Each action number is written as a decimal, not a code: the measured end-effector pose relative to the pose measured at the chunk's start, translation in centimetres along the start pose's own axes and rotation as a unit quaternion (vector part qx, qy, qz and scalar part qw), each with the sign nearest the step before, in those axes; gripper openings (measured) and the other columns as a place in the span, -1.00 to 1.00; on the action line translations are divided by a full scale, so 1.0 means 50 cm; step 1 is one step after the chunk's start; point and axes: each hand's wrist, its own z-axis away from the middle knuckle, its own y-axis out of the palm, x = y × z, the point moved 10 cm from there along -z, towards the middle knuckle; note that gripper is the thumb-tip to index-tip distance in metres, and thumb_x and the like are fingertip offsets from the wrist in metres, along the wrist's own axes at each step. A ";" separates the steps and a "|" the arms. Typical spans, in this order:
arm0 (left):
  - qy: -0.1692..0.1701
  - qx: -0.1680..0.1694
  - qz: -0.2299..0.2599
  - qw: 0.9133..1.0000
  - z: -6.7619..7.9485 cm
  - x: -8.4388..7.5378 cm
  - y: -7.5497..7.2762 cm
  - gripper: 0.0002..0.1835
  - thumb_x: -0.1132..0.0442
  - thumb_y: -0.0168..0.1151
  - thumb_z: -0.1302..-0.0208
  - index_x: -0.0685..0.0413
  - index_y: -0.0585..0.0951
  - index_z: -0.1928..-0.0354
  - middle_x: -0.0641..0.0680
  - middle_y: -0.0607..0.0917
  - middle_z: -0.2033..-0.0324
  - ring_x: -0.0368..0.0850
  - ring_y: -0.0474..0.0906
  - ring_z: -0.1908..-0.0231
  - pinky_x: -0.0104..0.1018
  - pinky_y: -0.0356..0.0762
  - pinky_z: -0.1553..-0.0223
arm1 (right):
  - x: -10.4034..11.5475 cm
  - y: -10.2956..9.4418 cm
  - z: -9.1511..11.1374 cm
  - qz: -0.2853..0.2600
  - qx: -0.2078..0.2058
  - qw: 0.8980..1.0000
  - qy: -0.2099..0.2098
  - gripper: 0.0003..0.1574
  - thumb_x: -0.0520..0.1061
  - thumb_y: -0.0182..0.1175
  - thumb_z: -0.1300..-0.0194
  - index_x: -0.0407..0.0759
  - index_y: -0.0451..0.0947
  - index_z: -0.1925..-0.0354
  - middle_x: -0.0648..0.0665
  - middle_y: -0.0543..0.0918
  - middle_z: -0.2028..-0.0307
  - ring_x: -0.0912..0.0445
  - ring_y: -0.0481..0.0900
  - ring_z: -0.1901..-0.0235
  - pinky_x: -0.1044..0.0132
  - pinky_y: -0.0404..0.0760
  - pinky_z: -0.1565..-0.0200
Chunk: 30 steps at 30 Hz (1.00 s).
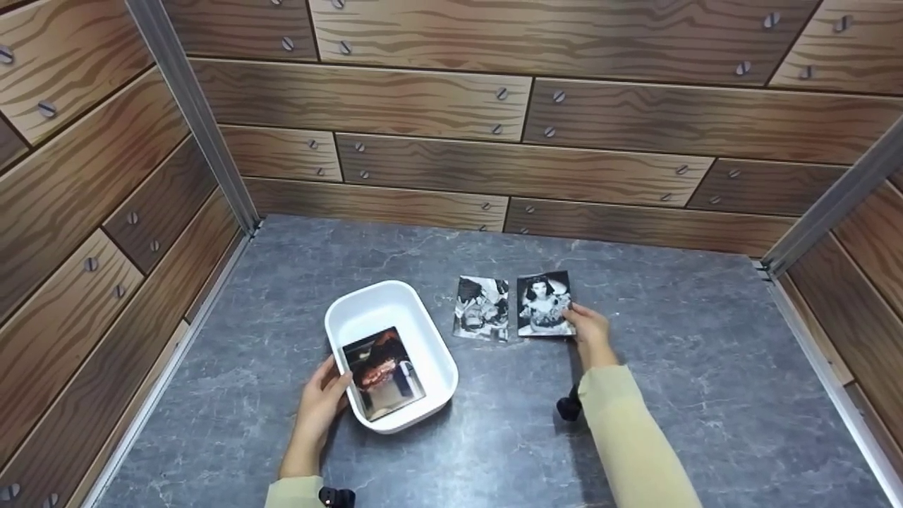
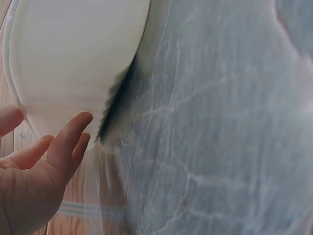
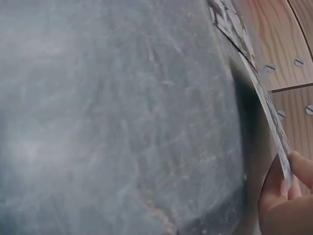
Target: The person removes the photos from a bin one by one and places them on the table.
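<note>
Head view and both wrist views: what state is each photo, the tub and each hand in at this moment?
White tub: upright on the table, one photo inside.
Photo in tub: face up, leaning against the near wall.
Middle photo: flat on the table, untouched.
Right photo: edge lifted, pinched.
Left hand: fingers straight, against the tub.
Right hand: pinching the right photo.

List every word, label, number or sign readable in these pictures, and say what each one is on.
There is no readable text in any view.
The white tub is plain, with no label showing.
The colour photo in the tub shows only an image.
The two black-and-white photos show only figures; any fine print is too small to tell.
The wood-print walls carry printed screws, no writing.
</note>
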 end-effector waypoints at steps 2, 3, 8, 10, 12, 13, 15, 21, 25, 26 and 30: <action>0.001 0.000 -0.006 1.000 0.000 0.000 0.001 -0.34 0.32 -0.02 -0.46 0.37 0.00 -0.47 0.45 0.09 -0.42 0.32 0.12 -0.39 0.00 0.43 -0.24 | 0.076 0.019 0.124 0.034 -0.027 0.999 0.003 -0.48 -0.24 0.42 -0.08 -0.22 0.63 -0.06 -0.17 0.72 0.06 0.15 0.59 0.17 0.28 0.57 0.08; 0.001 0.001 -0.008 1.000 0.000 0.000 0.001 -0.34 0.32 -0.02 -0.46 0.37 0.00 -0.47 0.45 0.10 -0.42 0.32 0.12 -0.39 -0.01 0.44 -0.24 | 0.108 0.027 0.171 0.053 -0.036 0.998 0.001 -0.47 -0.26 0.36 -0.14 -0.29 0.58 -0.12 -0.23 0.68 -0.02 0.12 0.57 0.13 0.26 0.55 0.03; 0.008 0.002 -0.009 1.000 -0.002 0.001 0.003 -0.35 0.30 -0.02 -0.46 0.37 0.01 -0.46 0.46 0.12 -0.40 0.33 0.16 -0.37 -0.08 0.50 -0.18 | 0.199 0.047 0.302 0.131 -0.076 0.988 -0.026 -0.49 -0.29 0.23 -0.26 -0.50 0.47 -0.15 -0.33 0.62 0.01 0.18 0.52 0.27 0.41 0.52 0.18; 0.008 0.001 -0.010 1.000 -0.002 0.004 0.004 -0.34 0.29 -0.02 -0.46 0.38 0.01 -0.46 0.47 0.12 -0.40 0.32 0.16 -0.37 -0.10 0.52 -0.17 | 0.208 0.046 0.311 0.151 -0.085 0.984 -0.039 -0.52 -0.28 0.24 -0.26 -0.51 0.48 -0.11 -0.31 0.64 0.09 0.25 0.48 0.38 0.49 0.47 0.32; 0.007 -0.002 -0.013 1.000 0.000 0.005 0.003 -0.35 0.29 -0.02 -0.46 0.37 0.02 -0.46 0.46 0.12 -0.40 0.32 0.16 -0.37 -0.11 0.52 -0.17 | 0.211 0.044 0.312 0.166 -0.089 0.981 -0.052 -0.55 -0.28 0.24 -0.24 -0.51 0.52 -0.06 -0.29 0.67 0.17 0.29 0.45 0.44 0.54 0.42 0.40; 0.006 -0.004 -0.014 1.000 0.000 0.005 0.002 -0.35 0.29 -0.02 -0.46 0.36 0.03 -0.46 0.45 0.13 -0.41 0.31 0.17 -0.37 -0.13 0.52 -0.16 | 0.212 0.043 0.311 0.175 -0.091 0.979 -0.059 -0.57 -0.28 0.25 -0.23 -0.51 0.54 -0.04 -0.28 0.69 0.21 0.30 0.45 0.47 0.54 0.41 0.43; 0.006 -0.005 -0.016 1.000 0.001 0.007 0.001 -0.36 0.30 -0.02 -0.46 0.37 0.03 -0.46 0.46 0.13 -0.40 0.31 0.18 -0.37 -0.14 0.53 -0.14 | 0.213 0.043 0.311 0.196 -0.093 0.974 -0.071 -0.59 -0.28 0.25 -0.22 -0.51 0.55 -0.01 -0.26 0.71 0.29 0.30 0.46 0.51 0.54 0.41 0.46; 0.009 -0.004 -0.012 1.000 0.001 0.005 0.000 -0.36 0.32 -0.02 -0.45 0.38 0.03 -0.46 0.46 0.14 -0.40 0.33 0.18 -0.36 -0.08 0.51 -0.17 | 0.227 0.049 0.318 0.279 -0.092 0.950 -0.103 -0.60 -0.24 0.25 -0.22 -0.49 0.59 0.01 -0.32 0.72 0.30 0.35 0.41 0.62 0.55 0.38 0.51; 0.009 -0.002 -0.011 1.000 -0.001 0.002 0.000 -0.36 0.33 -0.02 -0.45 0.37 0.04 -0.46 0.45 0.15 -0.40 0.33 0.17 -0.37 -0.05 0.49 -0.19 | 0.238 0.055 0.325 0.288 -0.087 0.946 -0.118 -0.57 -0.23 0.26 -0.22 -0.51 0.58 0.01 -0.37 0.72 0.23 0.36 0.42 0.63 0.54 0.40 0.48; 0.009 -0.002 -0.010 1.000 -0.001 0.002 0.000 -0.36 0.33 -0.02 -0.45 0.37 0.03 -0.46 0.45 0.14 -0.40 0.33 0.16 -0.37 -0.03 0.48 -0.20 | 0.240 0.056 0.326 0.290 -0.086 0.946 -0.120 -0.57 -0.23 0.26 -0.22 -0.51 0.58 0.01 -0.38 0.72 0.22 0.34 0.44 0.62 0.52 0.42 0.45; 0.007 0.000 -0.005 1.000 0.000 0.003 0.000 -0.35 0.33 -0.02 -0.46 0.37 0.01 -0.46 0.45 0.11 -0.41 0.34 0.14 -0.38 0.00 0.44 -0.23 | 0.239 0.055 0.326 0.292 -0.086 0.946 -0.110 -0.49 -0.18 0.23 -0.25 -0.51 0.53 -0.08 -0.41 0.67 0.08 0.00 0.67 0.36 0.28 0.61 0.14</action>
